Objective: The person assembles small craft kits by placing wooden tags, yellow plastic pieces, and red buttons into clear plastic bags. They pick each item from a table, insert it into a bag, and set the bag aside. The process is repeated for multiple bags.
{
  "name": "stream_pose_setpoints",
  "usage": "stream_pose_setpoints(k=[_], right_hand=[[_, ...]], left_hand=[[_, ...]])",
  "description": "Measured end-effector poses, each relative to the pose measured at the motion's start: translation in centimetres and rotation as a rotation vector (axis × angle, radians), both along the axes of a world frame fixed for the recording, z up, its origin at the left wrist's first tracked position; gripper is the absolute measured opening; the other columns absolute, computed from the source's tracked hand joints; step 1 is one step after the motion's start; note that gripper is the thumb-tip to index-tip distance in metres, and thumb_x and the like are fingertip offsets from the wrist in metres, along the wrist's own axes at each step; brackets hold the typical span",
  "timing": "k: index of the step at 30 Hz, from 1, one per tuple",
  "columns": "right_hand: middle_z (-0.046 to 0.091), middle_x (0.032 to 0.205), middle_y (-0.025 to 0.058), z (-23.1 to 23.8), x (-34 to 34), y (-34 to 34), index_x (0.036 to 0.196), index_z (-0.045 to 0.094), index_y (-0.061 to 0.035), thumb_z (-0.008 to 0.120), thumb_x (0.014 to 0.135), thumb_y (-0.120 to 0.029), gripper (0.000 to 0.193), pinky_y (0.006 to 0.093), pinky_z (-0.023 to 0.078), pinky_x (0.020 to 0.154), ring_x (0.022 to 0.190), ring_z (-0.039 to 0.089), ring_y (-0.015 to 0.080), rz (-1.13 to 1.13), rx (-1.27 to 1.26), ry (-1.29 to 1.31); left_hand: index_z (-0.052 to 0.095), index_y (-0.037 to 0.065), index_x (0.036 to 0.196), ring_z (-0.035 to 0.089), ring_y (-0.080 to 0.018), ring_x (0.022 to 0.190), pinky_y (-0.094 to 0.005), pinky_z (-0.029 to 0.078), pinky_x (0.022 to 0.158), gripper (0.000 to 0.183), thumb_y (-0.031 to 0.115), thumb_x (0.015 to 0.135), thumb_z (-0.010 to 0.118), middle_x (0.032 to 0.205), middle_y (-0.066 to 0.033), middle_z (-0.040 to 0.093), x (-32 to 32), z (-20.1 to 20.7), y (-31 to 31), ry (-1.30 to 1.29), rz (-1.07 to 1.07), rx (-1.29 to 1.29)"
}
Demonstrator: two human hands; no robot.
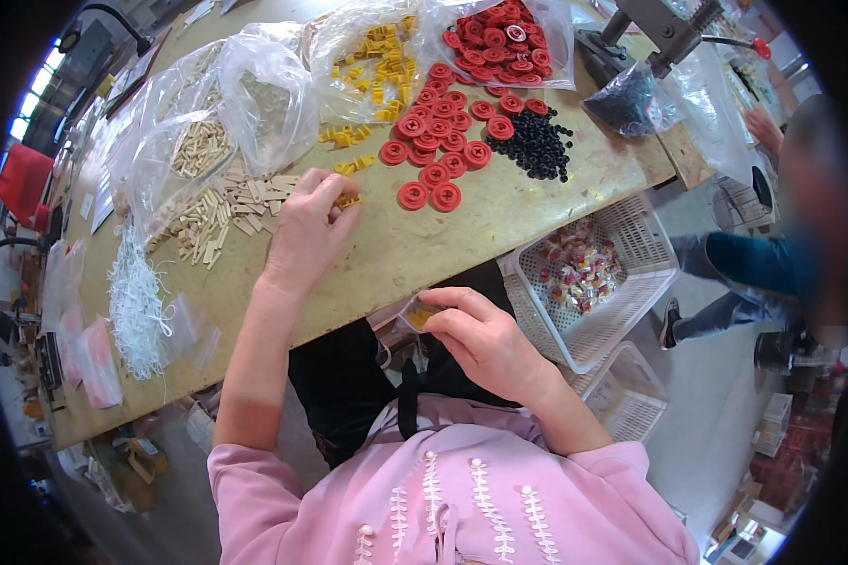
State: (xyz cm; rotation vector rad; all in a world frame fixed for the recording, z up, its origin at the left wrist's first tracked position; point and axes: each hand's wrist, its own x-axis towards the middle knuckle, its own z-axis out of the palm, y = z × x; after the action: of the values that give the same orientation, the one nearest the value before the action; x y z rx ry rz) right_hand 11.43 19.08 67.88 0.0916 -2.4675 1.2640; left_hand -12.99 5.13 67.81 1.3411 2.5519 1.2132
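Note:
My left hand (309, 229) rests on the wooden table (537, 188), its fingertips pinched on a small yellow plastic piece (350, 200) beside the loose yellow pieces (347, 137). Below the table's near edge my right hand (481, 339) holds a small clear bag (417, 314) with yellow pieces inside. Red plastic wheels (438, 141) lie spread just right of my left hand, with small black rings (540, 143) beyond them.
Clear bags of yellow pieces (372, 56), red wheels (499, 38) and beige sticks (203, 141) line the far side. White strings (137, 301) lie left. A white basket (622, 301) of filled packets hangs right. Another person's leg (735, 273) is at right.

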Motion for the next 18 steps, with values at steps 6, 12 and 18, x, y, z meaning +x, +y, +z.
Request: stream_pose_setpoints(k=[6, 12, 18], right_hand=[[0.067, 0.127, 0.0192, 0.8, -0.5, -0.5, 0.105, 0.067, -0.0007, 0.071, 0.087, 0.008, 0.02, 0.0405, 0.063, 0.087, 0.111, 0.07, 0.0374, 0.025, -0.001, 0.003], [0.067, 0.127, 0.0206, 1.4, -1.7, -1.2, 0.106, 0.066, 0.0006, 0.072, 0.088, 0.007, 0.02, 0.0412, 0.063, 0.086, 0.111, 0.07, 0.0384, 0.038, 0.009, 0.012], [0.066, 0.127, 0.0219, 2.4, -3.0, -2.4, 0.107, 0.066, 0.0018, 0.072, 0.089, 0.007, 0.02, 0.0415, 0.063, 0.085, 0.108, 0.071, 0.0385, 0.095, -0.009, 0.071]], left_hand=[[0.069, 0.001, 0.105, 0.058, -0.0125, 0.071, -0.0277, 0.049, 0.066, 0.016, 0.002, 0.091, 0.077, 0.092, -0.0052, 0.062, 0.6, 0.7, -1.8, 0.011, 0.034, -0.01], [0.068, 0.001, 0.113, 0.061, -0.0052, 0.087, -0.0232, 0.05, 0.075, 0.015, 0.001, 0.099, 0.072, 0.104, 0.0003, 0.067, 4.1, 2.4, -4.4, -0.893, -0.126, 0.35], [0.066, 0.0, 0.117, 0.064, -0.0069, 0.1, -0.023, 0.053, 0.086, 0.018, 0.002, 0.1, 0.073, 0.117, -0.0047, 0.068, 8.6, 2.0, -6.1, -1.05, -0.356, 0.504]])
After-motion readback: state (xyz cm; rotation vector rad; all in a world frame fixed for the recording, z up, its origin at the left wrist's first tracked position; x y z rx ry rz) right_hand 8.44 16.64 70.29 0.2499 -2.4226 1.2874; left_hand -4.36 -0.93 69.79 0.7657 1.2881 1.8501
